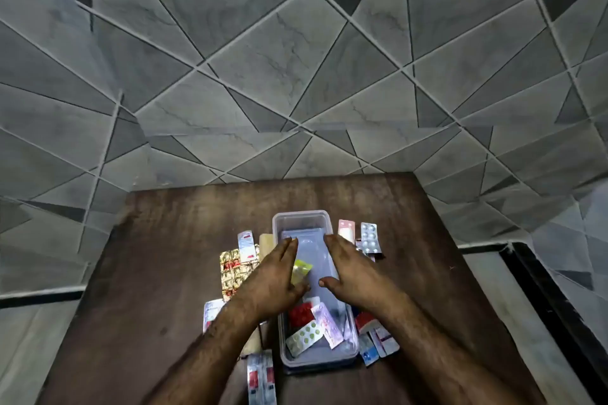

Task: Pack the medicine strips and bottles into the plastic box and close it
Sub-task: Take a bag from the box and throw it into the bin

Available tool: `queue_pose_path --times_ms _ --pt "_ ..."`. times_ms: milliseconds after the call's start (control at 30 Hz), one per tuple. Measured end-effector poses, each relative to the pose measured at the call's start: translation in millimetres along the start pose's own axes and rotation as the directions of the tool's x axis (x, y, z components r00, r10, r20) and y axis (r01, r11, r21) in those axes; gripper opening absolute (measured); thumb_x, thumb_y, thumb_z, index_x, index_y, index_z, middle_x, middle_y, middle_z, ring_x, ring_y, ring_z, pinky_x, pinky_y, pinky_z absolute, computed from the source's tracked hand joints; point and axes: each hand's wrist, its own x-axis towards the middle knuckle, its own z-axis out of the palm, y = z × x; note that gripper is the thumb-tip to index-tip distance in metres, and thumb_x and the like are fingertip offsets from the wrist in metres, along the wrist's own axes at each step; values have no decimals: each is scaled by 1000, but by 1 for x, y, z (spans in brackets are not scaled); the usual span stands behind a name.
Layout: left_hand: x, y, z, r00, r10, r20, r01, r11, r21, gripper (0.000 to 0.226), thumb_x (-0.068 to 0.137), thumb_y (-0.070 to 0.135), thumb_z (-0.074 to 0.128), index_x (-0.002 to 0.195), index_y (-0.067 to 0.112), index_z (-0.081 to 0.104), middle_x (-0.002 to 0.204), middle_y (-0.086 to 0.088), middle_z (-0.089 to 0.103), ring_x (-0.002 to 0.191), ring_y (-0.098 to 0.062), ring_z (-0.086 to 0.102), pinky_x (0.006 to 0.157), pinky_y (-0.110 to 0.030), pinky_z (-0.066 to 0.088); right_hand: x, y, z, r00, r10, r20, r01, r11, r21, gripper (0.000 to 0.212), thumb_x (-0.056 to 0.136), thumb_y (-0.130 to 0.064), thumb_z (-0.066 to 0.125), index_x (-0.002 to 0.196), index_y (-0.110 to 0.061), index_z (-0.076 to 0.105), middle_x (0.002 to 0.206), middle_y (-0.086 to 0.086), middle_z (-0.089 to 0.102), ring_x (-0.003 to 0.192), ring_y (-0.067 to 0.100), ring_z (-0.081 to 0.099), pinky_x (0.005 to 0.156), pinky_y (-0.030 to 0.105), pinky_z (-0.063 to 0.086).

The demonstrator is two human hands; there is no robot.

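A grey tiled floor with dark triangular patterns (296,59) surrounds a dark brown wooden table (171,240). At the table's middle stands a clear rectangular plastic box (301,214), uncovered. The left hand (273,276) lies over its left side and the right hand (355,270) over its right side, both with fingers straight and holding nothing. A yellow-green strip (301,270) sits just beside the left thumb; contact cannot be told. A red strip (301,314) and a green-pill strip (304,337) lie in the box's near end. A gold foil strip (235,270) lies left of the box, and a white blister strip (369,237) lies far right.
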Motion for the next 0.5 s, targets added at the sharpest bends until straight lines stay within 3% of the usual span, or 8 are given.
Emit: queue_pose_path --times_ms 167,333,500 --pt "10 3 12 988 -106 109 113 992 -53 73 93 34 56 150 3 23 162 -15 15 145 -27 29 112 -27 29 29 7 20 997 21 77 -21 1000 -11 81 85 -29 63 150 -10 18 156 10 26 142 25 28 113 34 29" --pt "19 16 23 964 -170 205 193 976 -99 53 98 30 50 140 0 40 151 -18 35 141 -29 33 108 -30 28 64 11 41 982 67 177 -70 998 6 84 80 -26 62 150 -11 19 153 16 28 139 32 32 110 36 32" --pt "29 15 47 934 -234 272 278 950 -139 59 96 27 52 147 6 29 155 -18 27 144 -39 25 108 -37 30 93 16 66 961 97 258 -64 989 -134 80 87 -19 57 151 -15 9 153 30 17 139 46 26 111 48 32"
